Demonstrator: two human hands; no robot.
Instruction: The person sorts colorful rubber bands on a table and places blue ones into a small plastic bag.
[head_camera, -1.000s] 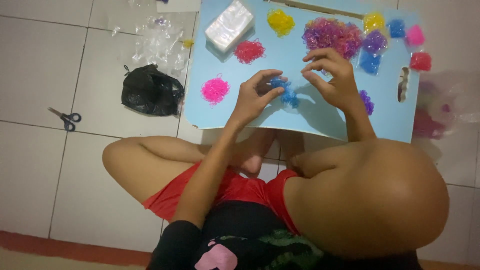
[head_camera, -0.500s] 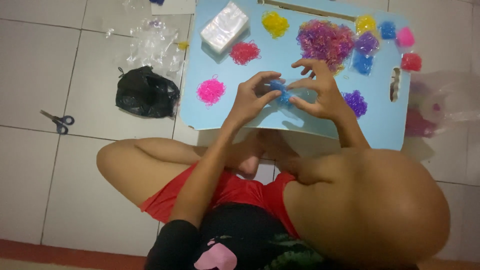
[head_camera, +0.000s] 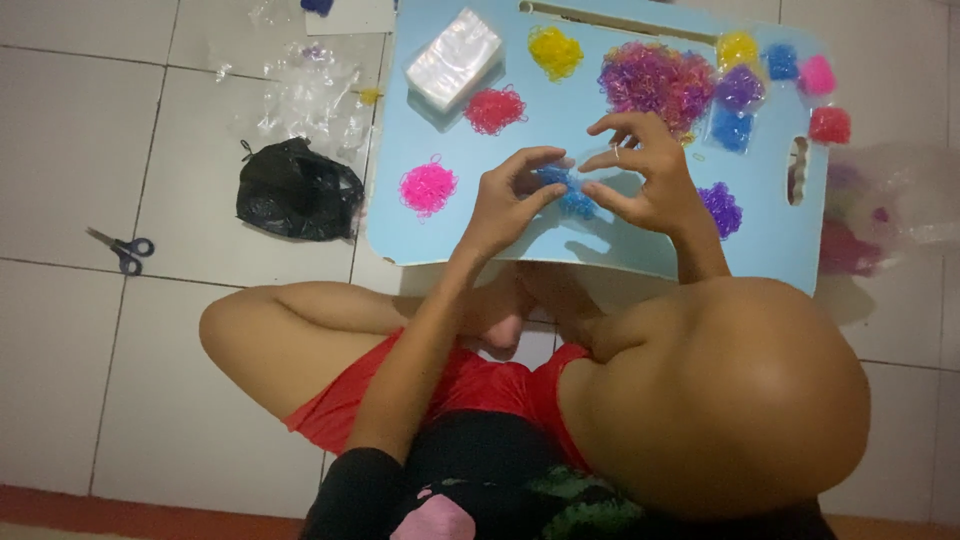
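Observation:
A light blue lap table (head_camera: 770, 240) stands on the tiled floor over my crossed legs. My left hand (head_camera: 500, 205) and my right hand (head_camera: 645, 175) meet at its middle, both pinching a small bunch of blue rubber bands (head_camera: 572, 192) just above the tabletop. The other fingers of my right hand are spread upward. Piles of bands lie around: pink (head_camera: 427, 187), red (head_camera: 494, 109), yellow (head_camera: 555, 50), mixed purple (head_camera: 655, 80) and violet (head_camera: 722, 208). A stack of clear small bags (head_camera: 453, 58) sits at the table's far left.
Small filled packets in yellow (head_camera: 737, 48), purple, blue (head_camera: 782, 60), pink and red (head_camera: 829, 124) line the table's right end. On the floor are a black plastic bag (head_camera: 297, 190), scissors (head_camera: 122, 248), crumpled clear plastic (head_camera: 300, 85) and a bag of bands (head_camera: 860, 225) at right.
My hands have drawn closer together around the blue bands and sit slightly lower on the table. My right hand's fingers have lifted and spread. The view shifted a little.

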